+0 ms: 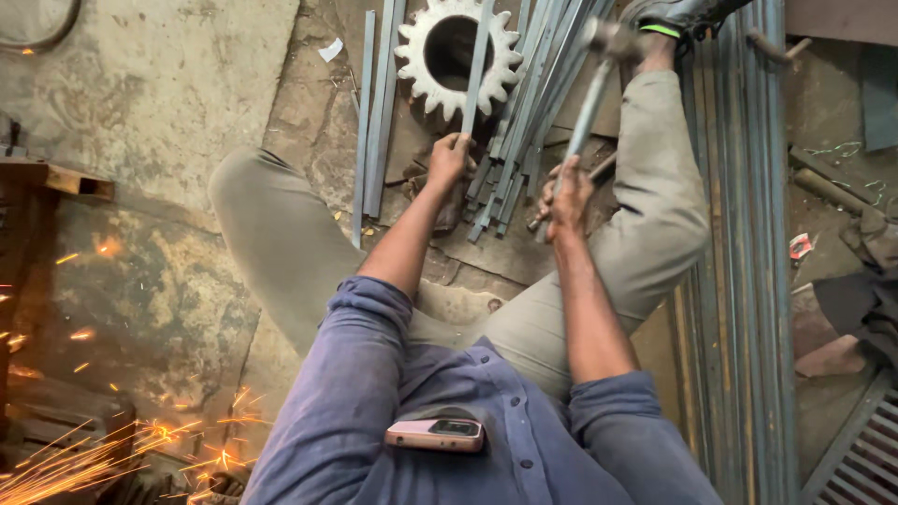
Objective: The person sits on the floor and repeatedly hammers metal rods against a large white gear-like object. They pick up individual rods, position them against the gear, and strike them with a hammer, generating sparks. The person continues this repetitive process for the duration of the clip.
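Observation:
My left hand (449,157) grips a flat steel strip (477,65) that lies across a large white toothed gear (456,51) on the floor. My right hand (568,192) is closed on the handle of a hammer (592,93), its head raised and blurred near the top of the view. A pile of grey flat steel strips (524,122) fans out between both hands. I am seated on the floor with my knees spread either side of the pile.
Long steel bars (739,281) run along the right. More strips (374,112) lie left of the gear. Orange sparks (112,449) fly at bottom left. Another person's foot (832,357) is at right. A phone (436,434) sits in my shirt pocket.

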